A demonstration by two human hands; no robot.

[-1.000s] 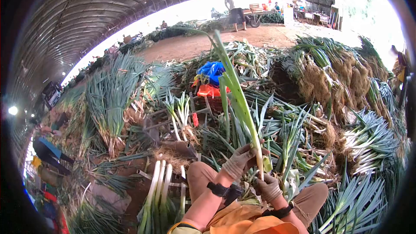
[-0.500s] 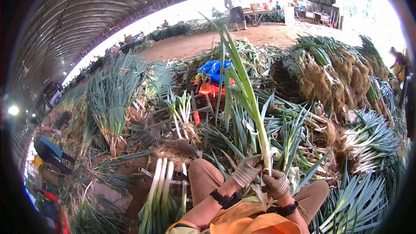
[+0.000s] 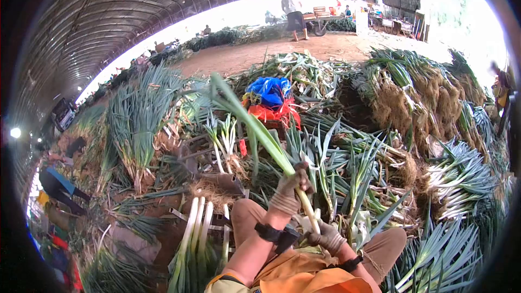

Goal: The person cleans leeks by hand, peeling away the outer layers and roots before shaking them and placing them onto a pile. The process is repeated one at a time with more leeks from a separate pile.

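A long green onion (image 3: 267, 142) slants across in front of me, its leaves toward the upper left and its pale base low by my lap. Wrapped round the stalk is my gloved left hand (image 3: 288, 192). My gloved right hand (image 3: 327, 236) is closed on the stalk's lower end, which its fingers partly hide. Beside my left knee, several clean white-stemmed green onions (image 3: 198, 222) lean on a metal frame (image 3: 225, 182). Loose green onions (image 3: 358, 171) are heaped just beyond my hands.
Bundles of rooted green onions stand at left (image 3: 142, 135) and right (image 3: 429, 95). A blue bag (image 3: 269, 91) and a red bag (image 3: 277, 113) sit ahead. Another bundle (image 3: 461, 176) lies right. Far off, a person (image 3: 294, 13) stands by a loaded cart (image 3: 320, 19).
The green onion has tipped from nearly upright to leaning left. My left hand has moved up and left along the stalk, while my right hand has shifted slightly down and left at the base.
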